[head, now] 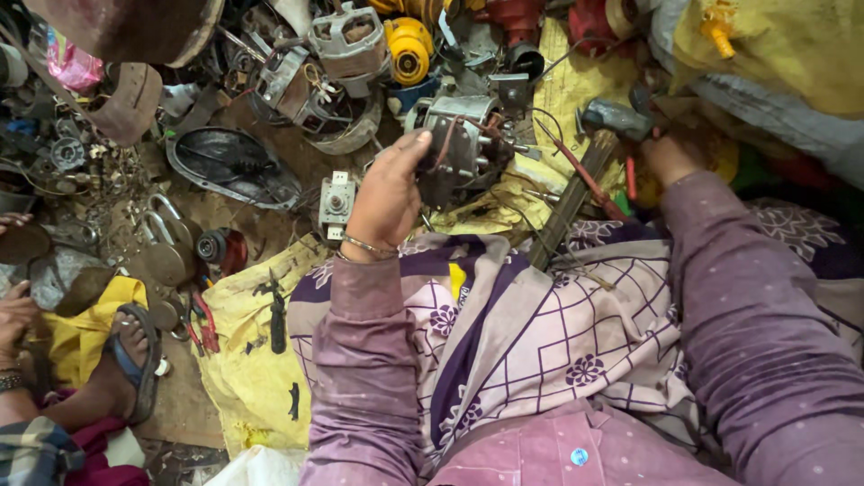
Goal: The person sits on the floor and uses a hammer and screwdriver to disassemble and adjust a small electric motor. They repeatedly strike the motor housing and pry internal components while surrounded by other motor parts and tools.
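My left hand (387, 198) grips a small grey electric motor (461, 144) with copper windings and loose wires, held up in front of my lap. My right hand (670, 157) reaches out to the right among tools on a yellow sack; its fingers are partly hidden, next to a red-handled screwdriver (630, 178). A hammer (585, 171) with a wooden handle and grey head lies between the two hands, its handle resting toward my lap. My purple patterned clothing fills the lower frame.
Scrap motor parts, a yellow pulley (409, 49), a black fan guard (229, 162) and a padlock (166, 243) litter the ground ahead. Red-handled pliers (205, 319) and a black tool (277, 315) lie at the left. Another person's sandalled foot (130, 355) and hand (13, 310) are at lower left.
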